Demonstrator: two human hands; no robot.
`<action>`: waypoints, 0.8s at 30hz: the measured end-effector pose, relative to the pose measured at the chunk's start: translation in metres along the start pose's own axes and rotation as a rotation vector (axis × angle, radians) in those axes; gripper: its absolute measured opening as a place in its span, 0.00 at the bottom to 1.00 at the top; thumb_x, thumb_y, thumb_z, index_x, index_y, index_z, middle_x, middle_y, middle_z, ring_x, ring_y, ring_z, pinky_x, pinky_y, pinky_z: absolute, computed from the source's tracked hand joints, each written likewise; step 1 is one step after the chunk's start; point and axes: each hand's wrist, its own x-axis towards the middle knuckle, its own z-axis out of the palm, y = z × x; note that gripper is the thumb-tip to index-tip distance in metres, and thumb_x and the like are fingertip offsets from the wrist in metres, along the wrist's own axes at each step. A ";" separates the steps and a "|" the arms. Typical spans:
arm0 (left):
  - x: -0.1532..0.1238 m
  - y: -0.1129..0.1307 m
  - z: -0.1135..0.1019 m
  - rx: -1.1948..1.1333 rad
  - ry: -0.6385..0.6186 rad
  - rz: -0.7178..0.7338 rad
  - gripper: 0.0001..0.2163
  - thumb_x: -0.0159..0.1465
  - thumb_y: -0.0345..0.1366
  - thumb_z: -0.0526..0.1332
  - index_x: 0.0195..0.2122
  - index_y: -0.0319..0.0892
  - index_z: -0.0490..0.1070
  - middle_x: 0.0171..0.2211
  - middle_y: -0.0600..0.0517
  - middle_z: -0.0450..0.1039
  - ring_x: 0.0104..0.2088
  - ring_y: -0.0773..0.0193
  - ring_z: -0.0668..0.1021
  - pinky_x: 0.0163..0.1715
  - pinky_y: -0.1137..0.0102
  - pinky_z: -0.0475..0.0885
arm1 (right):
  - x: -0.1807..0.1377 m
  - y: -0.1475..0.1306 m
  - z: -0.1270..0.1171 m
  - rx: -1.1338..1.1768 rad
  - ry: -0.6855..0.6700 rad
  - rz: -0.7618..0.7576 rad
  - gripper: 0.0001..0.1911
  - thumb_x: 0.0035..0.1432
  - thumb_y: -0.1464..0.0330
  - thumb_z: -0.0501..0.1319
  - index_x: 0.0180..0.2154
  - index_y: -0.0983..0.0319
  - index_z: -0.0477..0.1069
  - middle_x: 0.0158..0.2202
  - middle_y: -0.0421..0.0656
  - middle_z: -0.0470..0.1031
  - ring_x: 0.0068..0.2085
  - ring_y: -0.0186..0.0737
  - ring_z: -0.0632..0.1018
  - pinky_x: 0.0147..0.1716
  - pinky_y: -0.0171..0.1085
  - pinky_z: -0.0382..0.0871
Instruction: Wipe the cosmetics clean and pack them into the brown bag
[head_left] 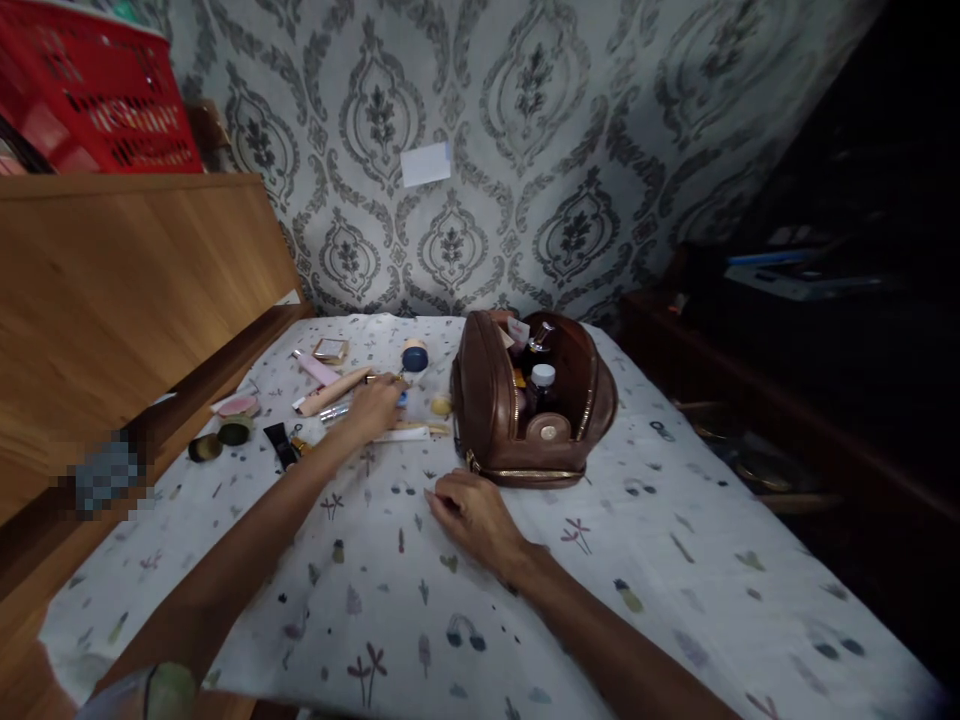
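Note:
Among small cosmetics on the cloth, my left hand [379,405] reaches down with its fingers bent. A small item with some blue shows at its fingertips, too covered to name. Close around that hand are a pink tube [315,368], a beige tube [334,390], a silvery tube [334,411] and a round dark-lidded jar [415,356]. My right hand [476,520] rests loosely curled on the cloth, holding nothing, just in front of a brown leather bag [484,400]. The bag stands unzipped; inside are a white-capped bottle [543,376] and a dark bottle with a shiny top [540,340].
A black tube [280,445], a round green-dark compact [235,430] and a pink compact [237,405] lie at the left. A wooden panel [142,270] borders that side, with a red basket [112,90] above. The patterned wall [450,240] closes the back.

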 end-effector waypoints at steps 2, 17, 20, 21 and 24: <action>0.009 0.024 0.009 -0.027 -0.012 0.069 0.19 0.65 0.30 0.56 0.58 0.46 0.67 0.54 0.44 0.69 0.53 0.53 0.73 0.48 0.65 0.70 | 0.000 0.001 0.000 0.005 -0.002 -0.006 0.19 0.62 0.72 0.57 0.19 0.60 0.57 0.20 0.38 0.65 0.26 0.34 0.67 0.30 0.35 0.58; 0.026 0.020 0.019 -0.108 -0.050 0.041 0.15 0.64 0.37 0.60 0.52 0.45 0.66 0.43 0.46 0.78 0.44 0.51 0.79 0.39 0.64 0.71 | 0.000 -0.004 -0.004 -0.033 0.005 0.017 0.19 0.59 0.74 0.60 0.19 0.60 0.58 0.21 0.38 0.67 0.26 0.34 0.67 0.30 0.34 0.57; 0.023 0.018 0.021 -0.095 -0.037 -0.018 0.16 0.64 0.37 0.59 0.53 0.43 0.66 0.45 0.44 0.78 0.47 0.51 0.79 0.41 0.64 0.71 | -0.001 -0.003 -0.004 -0.033 -0.002 0.011 0.18 0.60 0.74 0.60 0.19 0.60 0.59 0.21 0.38 0.67 0.26 0.33 0.67 0.30 0.34 0.57; 0.021 0.017 0.020 -0.091 -0.028 -0.037 0.16 0.64 0.36 0.59 0.54 0.44 0.66 0.47 0.44 0.77 0.48 0.51 0.79 0.43 0.64 0.71 | -0.001 -0.003 -0.004 -0.027 -0.001 0.011 0.18 0.60 0.73 0.60 0.19 0.60 0.59 0.21 0.38 0.67 0.26 0.33 0.67 0.30 0.34 0.57; 0.016 0.005 0.012 -0.084 0.019 -0.105 0.18 0.65 0.33 0.58 0.56 0.45 0.65 0.49 0.45 0.77 0.51 0.54 0.77 0.46 0.66 0.70 | -0.001 -0.001 -0.004 0.001 0.006 0.003 0.18 0.61 0.73 0.59 0.20 0.60 0.58 0.21 0.38 0.67 0.27 0.34 0.68 0.30 0.34 0.58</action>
